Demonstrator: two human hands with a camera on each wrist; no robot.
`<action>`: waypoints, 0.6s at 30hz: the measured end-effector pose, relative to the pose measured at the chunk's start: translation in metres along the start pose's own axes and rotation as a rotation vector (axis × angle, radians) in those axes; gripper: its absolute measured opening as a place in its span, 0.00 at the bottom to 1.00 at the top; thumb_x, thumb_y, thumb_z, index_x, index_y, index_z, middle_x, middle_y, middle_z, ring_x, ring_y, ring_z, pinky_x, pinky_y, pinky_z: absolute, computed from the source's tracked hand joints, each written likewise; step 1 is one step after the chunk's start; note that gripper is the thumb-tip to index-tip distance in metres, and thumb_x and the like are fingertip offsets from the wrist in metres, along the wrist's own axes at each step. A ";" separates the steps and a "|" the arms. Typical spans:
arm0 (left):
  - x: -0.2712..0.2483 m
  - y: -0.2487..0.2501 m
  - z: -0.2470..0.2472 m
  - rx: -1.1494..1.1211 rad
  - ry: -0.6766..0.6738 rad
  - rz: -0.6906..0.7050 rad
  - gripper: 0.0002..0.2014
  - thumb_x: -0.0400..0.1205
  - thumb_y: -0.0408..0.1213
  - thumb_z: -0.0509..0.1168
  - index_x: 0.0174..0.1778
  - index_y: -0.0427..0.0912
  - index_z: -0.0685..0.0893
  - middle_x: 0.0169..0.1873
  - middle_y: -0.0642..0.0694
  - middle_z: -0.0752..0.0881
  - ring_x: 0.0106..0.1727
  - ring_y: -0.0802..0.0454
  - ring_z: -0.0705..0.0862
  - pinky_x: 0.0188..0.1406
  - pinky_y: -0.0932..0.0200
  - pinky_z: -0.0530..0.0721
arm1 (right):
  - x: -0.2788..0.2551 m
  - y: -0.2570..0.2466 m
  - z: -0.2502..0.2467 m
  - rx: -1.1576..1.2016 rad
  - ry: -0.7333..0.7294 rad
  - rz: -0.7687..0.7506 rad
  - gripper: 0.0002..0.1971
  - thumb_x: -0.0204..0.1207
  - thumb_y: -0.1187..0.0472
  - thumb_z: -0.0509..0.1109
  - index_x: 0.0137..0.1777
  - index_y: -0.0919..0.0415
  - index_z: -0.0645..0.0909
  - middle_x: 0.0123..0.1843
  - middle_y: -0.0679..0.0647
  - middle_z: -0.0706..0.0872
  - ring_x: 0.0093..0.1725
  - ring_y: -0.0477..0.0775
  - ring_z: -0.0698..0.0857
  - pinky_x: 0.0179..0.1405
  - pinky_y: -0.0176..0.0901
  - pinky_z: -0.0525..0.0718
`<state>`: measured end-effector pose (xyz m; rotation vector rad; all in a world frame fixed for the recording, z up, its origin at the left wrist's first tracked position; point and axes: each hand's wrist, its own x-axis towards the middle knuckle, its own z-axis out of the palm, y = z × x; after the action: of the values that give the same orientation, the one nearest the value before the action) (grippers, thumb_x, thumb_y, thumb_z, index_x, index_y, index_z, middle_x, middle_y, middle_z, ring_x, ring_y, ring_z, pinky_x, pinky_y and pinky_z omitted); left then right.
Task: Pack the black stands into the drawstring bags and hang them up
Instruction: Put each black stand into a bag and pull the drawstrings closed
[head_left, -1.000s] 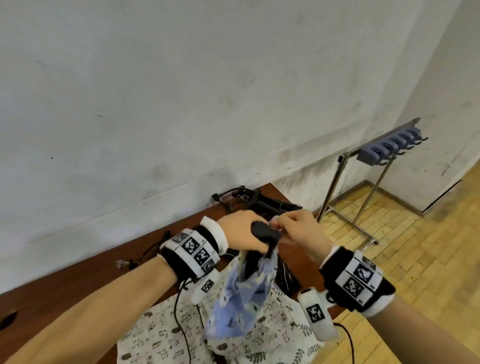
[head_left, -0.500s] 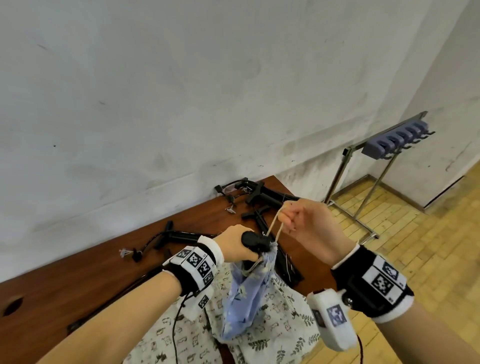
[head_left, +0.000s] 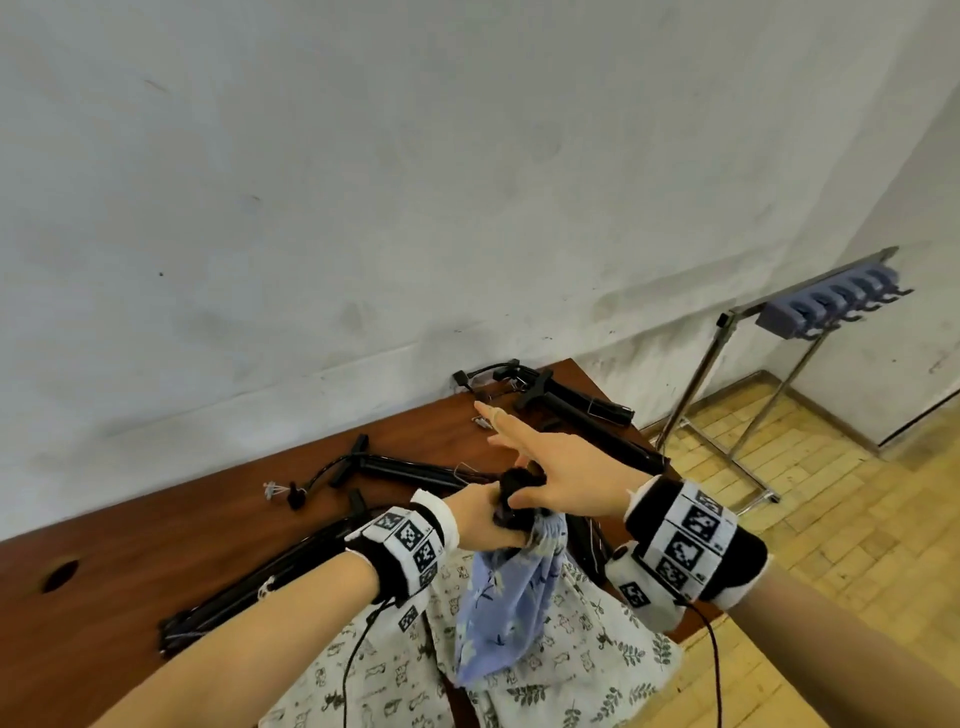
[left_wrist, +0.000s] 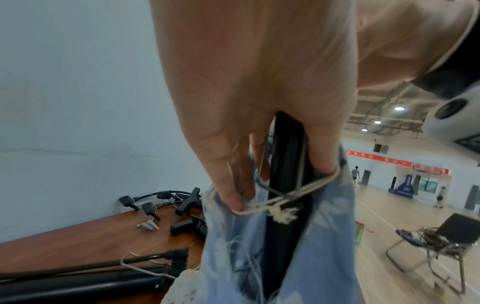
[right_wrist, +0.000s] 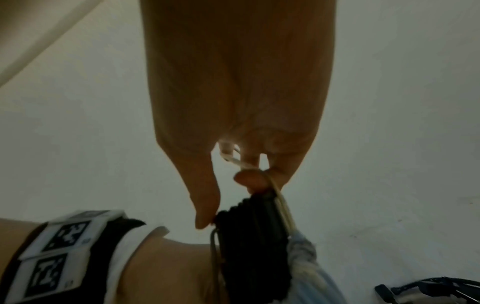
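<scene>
Brown wooden table (head_left: 156, 525) against a white wall, both hands working above its right end. Left hand (head_left: 480, 519) grips the gathered mouth of the blue drawstring bag (head_left: 511, 603) around the black stand (head_left: 511, 493) poking out of it; bag hangs below the fist. Right hand (head_left: 561, 467) has index and middle fingers stretched forward, thumb tip touching the stand's top, drawstring looped over a finger, so it holds the cord without a fist.

Left wrist view alone shows the white cord (left_wrist: 278, 197) and its frayed knot crossing the stand shaft inside the bag mouth, fingertips pinching fabric and cord together. Right wrist view, dim, shows the cord running from the right fingers down past the stand head (right_wrist: 254, 222) to the bag neck; head view hides this.

More black stands (head_left: 566, 402) lie on the table beyond the hands. Printed white bags (head_left: 571, 654) lie under the blue one. Metal rack with blue hooks (head_left: 831, 306) stands right, on yellow wood flooring. Left wrist view shows a gym hall and a chair (left_wrist: 441, 242).
</scene>
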<state>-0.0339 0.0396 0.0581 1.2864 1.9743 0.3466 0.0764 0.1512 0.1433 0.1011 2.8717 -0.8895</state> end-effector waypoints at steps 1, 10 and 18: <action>-0.003 0.001 0.002 0.021 -0.010 0.020 0.23 0.80 0.49 0.66 0.69 0.43 0.74 0.56 0.43 0.81 0.57 0.43 0.82 0.52 0.56 0.78 | 0.000 0.002 0.000 -0.002 0.015 0.015 0.52 0.75 0.56 0.75 0.80 0.29 0.36 0.74 0.47 0.79 0.60 0.46 0.83 0.56 0.33 0.76; -0.045 0.007 -0.061 0.123 0.121 0.207 0.22 0.76 0.52 0.71 0.24 0.40 0.77 0.20 0.48 0.71 0.23 0.54 0.67 0.28 0.60 0.66 | 0.004 0.017 -0.005 0.280 0.156 0.119 0.60 0.67 0.58 0.82 0.73 0.16 0.35 0.48 0.44 0.91 0.55 0.37 0.86 0.55 0.29 0.78; -0.061 0.056 -0.076 -0.009 0.194 0.381 0.12 0.71 0.28 0.69 0.21 0.30 0.81 0.18 0.43 0.72 0.22 0.52 0.65 0.27 0.59 0.65 | 0.027 0.006 0.009 0.187 0.251 0.076 0.52 0.71 0.69 0.71 0.82 0.37 0.40 0.22 0.42 0.79 0.22 0.36 0.78 0.26 0.26 0.72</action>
<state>-0.0366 0.0250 0.1695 1.6777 1.8713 0.6857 0.0509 0.1518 0.1284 0.3637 2.9759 -1.2077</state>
